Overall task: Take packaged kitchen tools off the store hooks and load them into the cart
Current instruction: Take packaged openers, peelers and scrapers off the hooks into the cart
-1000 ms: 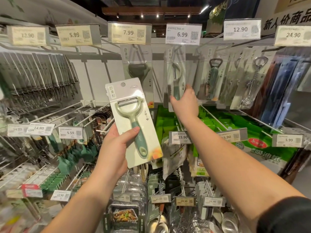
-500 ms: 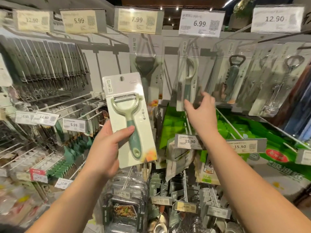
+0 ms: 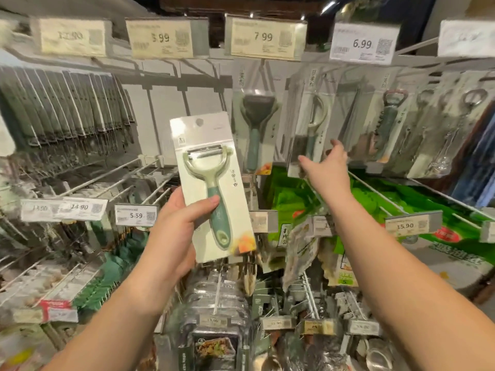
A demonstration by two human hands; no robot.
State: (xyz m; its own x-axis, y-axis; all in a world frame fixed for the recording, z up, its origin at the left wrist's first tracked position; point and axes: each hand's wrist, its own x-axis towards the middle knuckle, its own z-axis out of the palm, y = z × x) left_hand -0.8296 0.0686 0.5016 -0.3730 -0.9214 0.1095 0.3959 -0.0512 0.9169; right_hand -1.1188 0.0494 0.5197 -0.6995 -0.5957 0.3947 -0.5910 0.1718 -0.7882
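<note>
My left hand [image 3: 171,236] grips a packaged Y-shaped peeler [image 3: 214,188] by its lower left edge, thumb across the green handle, and holds it upright in front of the shelves. My right hand [image 3: 328,170] is stretched out to the hanging pack with a slim green peeler [image 3: 310,129] under the 6.99 tag. Its thumb is spread and its fingers are straight, touching the pack's lower part. Another packaged peeler [image 3: 253,129] hangs on the hook under the 7.99 tag. No cart is in view.
Packaged corkscrews and bottle openers [image 3: 388,127] hang to the right. Rows of dark-handled tools [image 3: 67,111] fill the hooks at left. Bare hook rods [image 3: 107,178] and price tags [image 3: 135,215] jut out below, with green packets [image 3: 289,199] behind.
The view has shifted, so the shelves now sit further right. My right hand stays at the foot of the 6.99 pack, its fingers now spread. My left hand still holds the peeler.
</note>
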